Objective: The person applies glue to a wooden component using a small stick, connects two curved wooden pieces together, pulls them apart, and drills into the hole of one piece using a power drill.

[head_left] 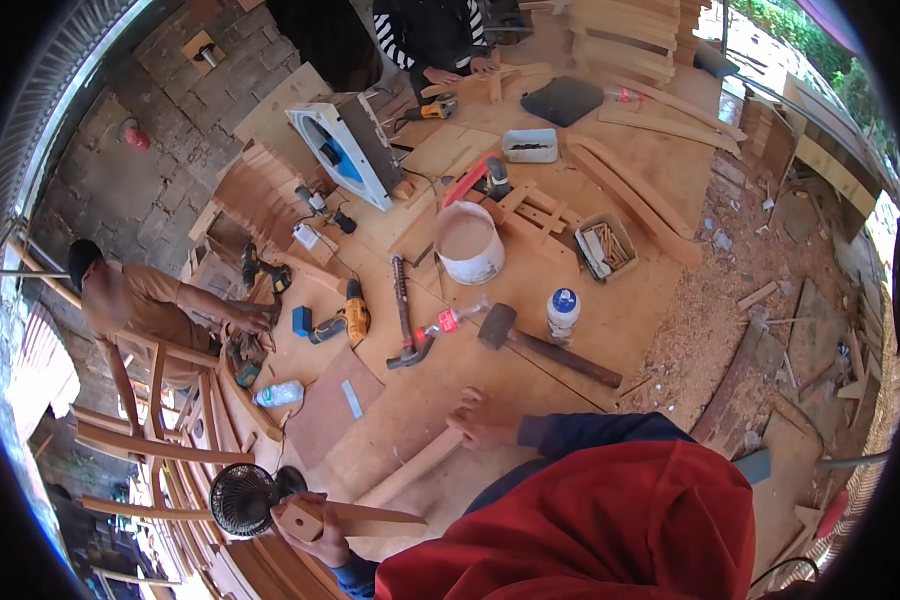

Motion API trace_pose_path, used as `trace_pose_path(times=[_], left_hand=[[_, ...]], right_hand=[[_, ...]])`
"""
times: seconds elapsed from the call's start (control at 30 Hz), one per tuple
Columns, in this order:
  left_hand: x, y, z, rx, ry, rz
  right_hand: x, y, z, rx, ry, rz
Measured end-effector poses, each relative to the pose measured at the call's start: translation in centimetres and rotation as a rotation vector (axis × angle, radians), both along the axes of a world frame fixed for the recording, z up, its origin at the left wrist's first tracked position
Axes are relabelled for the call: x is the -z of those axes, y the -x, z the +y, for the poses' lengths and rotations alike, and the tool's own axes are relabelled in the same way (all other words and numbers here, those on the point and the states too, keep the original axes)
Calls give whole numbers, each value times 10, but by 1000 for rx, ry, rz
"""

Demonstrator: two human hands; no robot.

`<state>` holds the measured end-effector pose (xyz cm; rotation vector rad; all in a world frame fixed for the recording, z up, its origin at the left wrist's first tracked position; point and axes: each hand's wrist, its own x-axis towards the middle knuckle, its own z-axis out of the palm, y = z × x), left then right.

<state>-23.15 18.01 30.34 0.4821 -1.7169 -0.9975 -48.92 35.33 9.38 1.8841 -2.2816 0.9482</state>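
In the head view my left hand [320, 540], at the lower left, is closed around a wooden piece [380, 520] with a round hole in its near end. A second wooden bar [410, 468] lies slantwise on the worktable just beyond it. My right hand [485, 422] is at the far end of that bar, fingers curled and seemingly gripping it; the contact is partly hidden. Forward of my right hand lie a mallet [545, 345] and a claw hammer [403, 310]. A small black fan [242, 498] stands beside my left hand.
The worktable [370, 440] also bears a white bucket [468, 245], a glue bottle [563, 315], a yellow drill [350, 315] and a plastic bottle [280, 393]. One person [150, 310] works at the left, another [430, 40] at the far side. Sawdust and offcuts cover the ground at right.
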Motion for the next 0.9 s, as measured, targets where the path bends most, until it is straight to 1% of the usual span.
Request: trace_pose_path(times=[0.03, 0.13, 0.17, 0.2, 0.23, 0.3, 0.33, 0.4, 0.43, 0.53, 0.63, 0.73, 0.77, 0.8, 0.83, 0.87, 0.9], left_hand=[[-3, 0, 0, 6, 44, -105], [4, 5, -4, 74, 86, -123], [3, 8, -2, 117, 120, -138], [3, 11, 0, 125, 102, -126], [4, 15, 2, 134, 86, -113], [-1, 20, 11, 146, 23, -127], [0, 19, 10, 144, 38, -145], [3, 17, 8, 134, 66, -179], [6, 18, 14, 100, 24, -147], [2, 19, 23, 115, 66, -163], [6, 11, 15, 165, 200, -222], [0, 16, 28, 153, 163, -167], [-5, 17, 36, 109, 89, -173], [-2, 16, 32, 102, 103, -155], [-4, 11, 27, 100, 177, -188], [-9, 13, 34, 35, 71, -151], [-13, 11, 36, 21, 84, -151]], right_hand=[[-7, 0, -2, 14, -71, -25], [-56, 2, -6, -115, 186, -152], [-84, 0, -1, -201, 219, -433], [-115, -3, 5, -287, 252, -715], [-134, -3, 6, -374, 285, -996], [-135, 5, -7, -501, 323, -885], [-135, 8, -9, -564, 340, -828], [-162, 9, 5, -587, 360, -1003], [-174, 10, 11, -601, 366, -1089], [-187, 14, 20, -606, 413, -1204], [-185, 16, 22, -590, 474, -1225], [-183, 25, 31, -503, 407, -1126], [-176, 28, 34, -452, 385, -1108], [-170, 29, 37, -371, 349, -1075], [-162, 30, 38, -315, 297, -1047], [-148, 30, 37, -288, 263, -1050], [-135, 31, 36, -258, 230, -1045]])
